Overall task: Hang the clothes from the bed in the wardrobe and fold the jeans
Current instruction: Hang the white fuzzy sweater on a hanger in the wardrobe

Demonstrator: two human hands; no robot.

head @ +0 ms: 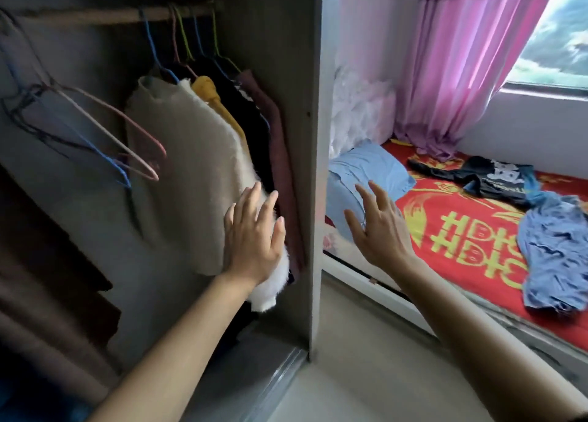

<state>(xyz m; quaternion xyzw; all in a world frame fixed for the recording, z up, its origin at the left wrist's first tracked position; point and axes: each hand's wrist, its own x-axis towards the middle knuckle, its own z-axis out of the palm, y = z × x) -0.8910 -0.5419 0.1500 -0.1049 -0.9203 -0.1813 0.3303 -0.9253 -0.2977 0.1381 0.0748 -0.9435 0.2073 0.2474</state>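
L hand (254,240) flat on cream coat (191,167) — R hand (378,230) (open) aloft

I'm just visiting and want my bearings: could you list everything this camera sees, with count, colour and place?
wardrobe: one, grey, open, left half
rail: one, pale, across wardrobe top
hung clothes: four, cream, yellow, black, mauve, rail's right end
empty hangers: at least three, pink, blue, dark, wardrobe's left
bed cover: one, red with yellow pattern, right
pillow: one, light blue, bed's left end
black garment: one, pale print, lying on bed
denim garment: one, blue, crumpled at bed's near edge
curtain: one, pink, beside the window
left hand: one, fingers straight, flat on the cream garment
right hand: one, fingers spread, in the air before the pillow
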